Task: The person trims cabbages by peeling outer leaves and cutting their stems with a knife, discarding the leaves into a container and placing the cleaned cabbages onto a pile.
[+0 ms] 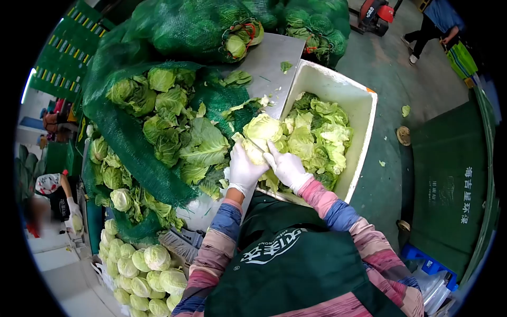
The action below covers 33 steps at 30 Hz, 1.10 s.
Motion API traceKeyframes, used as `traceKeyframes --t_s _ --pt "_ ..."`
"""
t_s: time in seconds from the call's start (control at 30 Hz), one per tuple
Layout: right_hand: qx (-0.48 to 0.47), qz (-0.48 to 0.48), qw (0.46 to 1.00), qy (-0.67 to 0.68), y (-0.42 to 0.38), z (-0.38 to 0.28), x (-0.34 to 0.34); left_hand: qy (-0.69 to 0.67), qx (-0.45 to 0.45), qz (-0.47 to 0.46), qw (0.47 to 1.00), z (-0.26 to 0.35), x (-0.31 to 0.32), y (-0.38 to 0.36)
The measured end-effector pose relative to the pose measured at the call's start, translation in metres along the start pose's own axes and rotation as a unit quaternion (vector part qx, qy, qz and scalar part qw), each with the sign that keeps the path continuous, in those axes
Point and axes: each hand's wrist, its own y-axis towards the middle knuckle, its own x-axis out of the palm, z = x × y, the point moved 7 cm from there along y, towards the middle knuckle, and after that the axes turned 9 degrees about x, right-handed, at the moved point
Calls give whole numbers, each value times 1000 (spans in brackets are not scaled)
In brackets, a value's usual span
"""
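Note:
Over the near edge of the steel table (211,208), my gloved left hand (244,168) is closed around the side of a pale, trimmed cabbage (264,128). My gloved right hand (288,168) grips a knife (257,144), its thin blade lying against the cabbage's cut base. The handle is mostly hidden in my fingers. Just right of the cabbage, a white foam box (364,127) holds many loose cabbage leaves (330,132). To the left, untrimmed cabbages (171,100) spill from an open green mesh sack (132,153).
Full mesh sacks (179,31) lie at the back. Trimmed cabbages (140,285) are piled at lower left, near a brush (179,243). A large green bin (449,185) stands right. One person (53,195) works at far left; another (435,26) stands at upper right.

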Motion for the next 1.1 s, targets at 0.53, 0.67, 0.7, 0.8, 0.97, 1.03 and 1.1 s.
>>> traceKeyframes --t_s 0.53,0.67,0.7,0.8,0.97,1.03,1.1 --pt "153 -16 988 -1 47 54 -23 130 119 -32 984 21 7 -11" --pt "175 73 982 -2 59 133 -23 82 52 11 995 1 -5 -33" --pt "180 69 981 23 50 124 -22 47 61 19 997 -11 -5 -30" --pt "144 46 977 152 8 62 -27 16 68 -22 997 -13 -12 -25" --pt "75 48 987 132 -10 26 14 113 77 -107 985 3 -10 -10" --pt "43 63 993 94 -13 17 14 104 57 -109 987 3 -5 -11" --pt "23 76 995 63 -19 8 11 130 65 -87 985 7 -1 -10"
